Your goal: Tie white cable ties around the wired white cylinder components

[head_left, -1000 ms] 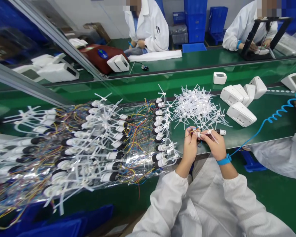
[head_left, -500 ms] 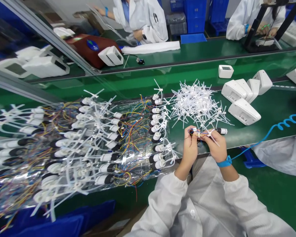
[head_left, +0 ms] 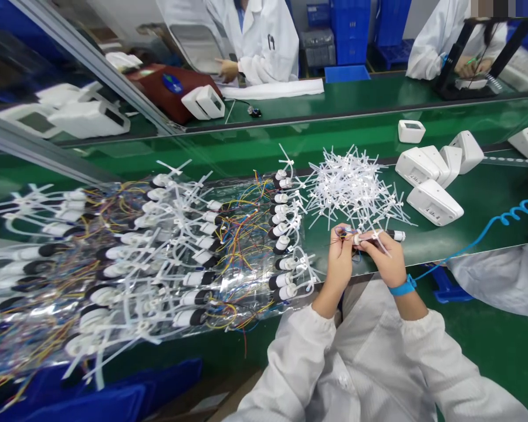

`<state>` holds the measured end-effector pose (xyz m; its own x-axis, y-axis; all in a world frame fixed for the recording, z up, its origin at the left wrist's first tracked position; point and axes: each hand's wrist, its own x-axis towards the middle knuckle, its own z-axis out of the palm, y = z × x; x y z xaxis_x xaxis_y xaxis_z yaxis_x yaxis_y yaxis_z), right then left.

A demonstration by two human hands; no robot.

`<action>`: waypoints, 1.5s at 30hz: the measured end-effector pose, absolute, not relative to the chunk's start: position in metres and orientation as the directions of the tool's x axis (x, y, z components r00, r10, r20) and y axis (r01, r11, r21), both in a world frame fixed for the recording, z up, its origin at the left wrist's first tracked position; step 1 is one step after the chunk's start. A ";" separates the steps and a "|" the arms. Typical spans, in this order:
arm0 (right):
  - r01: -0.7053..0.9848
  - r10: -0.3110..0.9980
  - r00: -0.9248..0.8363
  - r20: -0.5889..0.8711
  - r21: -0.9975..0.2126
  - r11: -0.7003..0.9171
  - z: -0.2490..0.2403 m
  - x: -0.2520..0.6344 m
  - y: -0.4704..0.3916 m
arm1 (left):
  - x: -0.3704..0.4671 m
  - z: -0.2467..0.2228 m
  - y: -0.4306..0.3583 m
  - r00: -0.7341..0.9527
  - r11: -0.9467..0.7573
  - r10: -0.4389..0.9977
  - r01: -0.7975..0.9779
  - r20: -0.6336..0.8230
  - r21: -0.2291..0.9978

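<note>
Near the bench's front edge, my left hand (head_left: 340,258) is closed, pinching thin coloured wires (head_left: 344,233) between thumb and fingers. Right beside it, almost touching, my right hand (head_left: 386,261) is closed on a small black-and-white cylindrical part (head_left: 398,235), whose end sticks out past the fingers. A white cable tie (head_left: 382,242) crosses over the right fingers. What lies between the two sets of fingertips is partly hidden. Just beyond my hands is a heap of looped white cable ties (head_left: 349,184).
Rows of wired black-and-white cylinders (head_left: 193,297) with white ties lie on clear plastic at left. White device housings (head_left: 435,202) stand at right. A blue coiled cord (head_left: 484,234) runs from my wristband (head_left: 403,286). Across the glass, co-workers (head_left: 268,41) sit at another bench.
My hands stay in nearly the same place, with the wires bunched slightly differently between the fingers. The co-worker opposite has lowered a raised arm. The view has shifted slightly.
</note>
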<state>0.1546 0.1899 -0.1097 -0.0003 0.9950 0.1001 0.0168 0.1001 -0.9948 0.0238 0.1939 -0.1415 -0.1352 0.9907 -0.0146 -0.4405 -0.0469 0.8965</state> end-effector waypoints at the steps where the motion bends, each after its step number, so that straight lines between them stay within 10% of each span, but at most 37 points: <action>1: -0.038 0.997 -0.023 0.070 -0.997 0.069 -0.112 0.155 0.191 | 0.025 -0.141 0.195 -0.140 -0.051 0.990 -0.483 -0.020 0.874; 14: -0.486 0.993 0.055 0.101 -0.866 0.115 -0.109 0.157 0.195 | 0.024 -0.129 0.198 -0.131 -0.047 0.991 -0.572 -0.034 0.819; 45: -0.368 0.995 0.070 -0.078 -0.929 -0.047 -0.112 0.157 0.197 | 0.020 -0.118 0.188 -0.077 -0.018 0.997 -0.396 -0.013 0.918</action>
<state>0.1569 0.1966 -0.1120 0.0698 0.9945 -0.0778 -0.3676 -0.0469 -0.9288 0.0197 0.1884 -0.1183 -0.0774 0.9969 -0.0135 -0.3960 -0.0184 0.9181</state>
